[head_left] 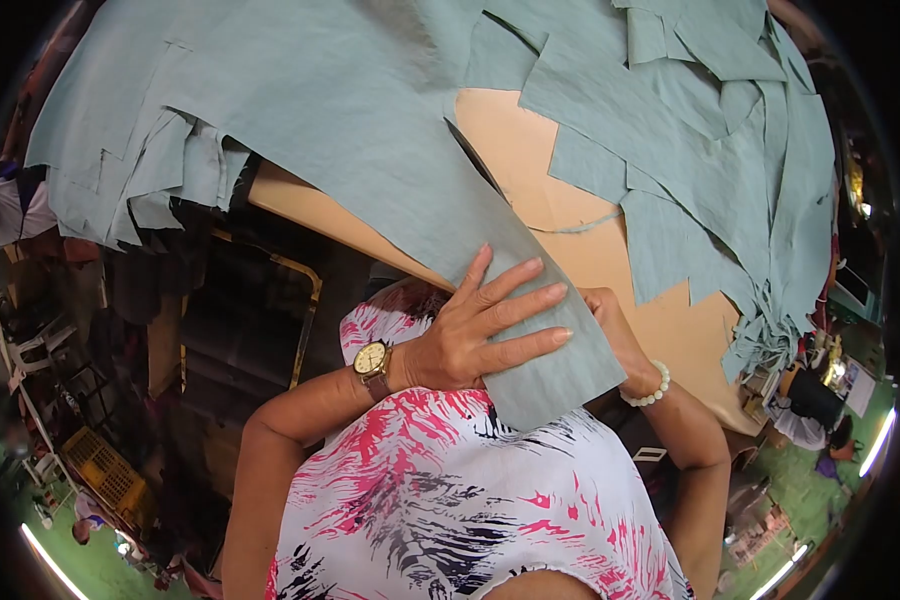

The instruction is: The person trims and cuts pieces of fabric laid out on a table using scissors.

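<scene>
My left hand (490,325), with a watch (371,359) at the wrist, lies on a grey-green cloth (370,150). Its fingers are spread and stretched out; the thumb is hidden. Under the cloth's right edge, my right hand (606,308) is closed, partly covered, with a beaded bracelet (647,388) on its wrist. A dark blade of scissors (475,155) shows along the cloth edge, in line with this hand; the handles are hidden. The near end of the cloth hangs over the table edge by my torso.
Cut pieces of the same cloth (670,150) lie across the right of the tan table (660,345). Layered pieces (165,165) overhang its left edge. A dark chair-like frame (300,265) stands below left, and a yellow crate (105,470) is on the floor.
</scene>
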`<state>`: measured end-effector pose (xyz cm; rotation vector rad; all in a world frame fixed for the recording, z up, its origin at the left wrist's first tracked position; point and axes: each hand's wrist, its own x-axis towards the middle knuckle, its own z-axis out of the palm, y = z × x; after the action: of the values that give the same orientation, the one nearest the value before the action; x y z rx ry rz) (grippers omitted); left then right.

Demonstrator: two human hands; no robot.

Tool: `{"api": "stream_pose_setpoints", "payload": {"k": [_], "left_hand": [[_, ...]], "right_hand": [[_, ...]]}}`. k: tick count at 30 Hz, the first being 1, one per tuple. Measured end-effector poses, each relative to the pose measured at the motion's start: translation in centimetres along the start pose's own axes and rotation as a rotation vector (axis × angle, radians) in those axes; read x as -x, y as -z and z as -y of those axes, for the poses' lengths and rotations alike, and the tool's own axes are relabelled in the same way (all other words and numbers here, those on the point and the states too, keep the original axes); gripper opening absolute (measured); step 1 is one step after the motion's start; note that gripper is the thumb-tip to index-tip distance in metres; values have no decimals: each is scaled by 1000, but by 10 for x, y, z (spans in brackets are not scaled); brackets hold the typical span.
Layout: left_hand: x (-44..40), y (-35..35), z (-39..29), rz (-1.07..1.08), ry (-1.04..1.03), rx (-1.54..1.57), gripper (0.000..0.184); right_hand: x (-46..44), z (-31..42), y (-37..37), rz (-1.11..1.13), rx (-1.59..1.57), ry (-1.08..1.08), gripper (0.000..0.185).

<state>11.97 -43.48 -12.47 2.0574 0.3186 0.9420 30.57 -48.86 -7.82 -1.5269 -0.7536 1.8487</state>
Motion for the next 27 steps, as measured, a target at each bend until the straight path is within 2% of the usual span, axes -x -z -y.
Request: {"api": "stream_pose_setpoints", "payload": {"k": [6,8,10,13,16,19,22,23,27], "left_hand": [[2,1,2,7,-27,-32,39],[1,3,2,38,-35,-67,41],[0,12,3,98,-40,-119,47],[-12,54,7,326,16,-381,68],[-25,92,14,309,184,-445,83],[-26,101,36,181,263,-400,74],[-30,76,41,220,321,-694,76],[-32,68,37,160,333,-708,60],[-25,54,45,92,288,-812,44]], "right_hand": [[4,1,-1,29,-10,-22,34],[5,3,-7,-8,-38,25,29],[5,-1,-7,-11,-26,63,24],[4,-12,-2,7,9,35,21],[9,5,-9,-13,-3,-94,22],[10,12,-8,9,18,-115,20],[11,16,-7,9,-9,-144,19],[11,14,-6,-12,-8,-161,19],[12,14,-2,3,-20,-163,20]]}}
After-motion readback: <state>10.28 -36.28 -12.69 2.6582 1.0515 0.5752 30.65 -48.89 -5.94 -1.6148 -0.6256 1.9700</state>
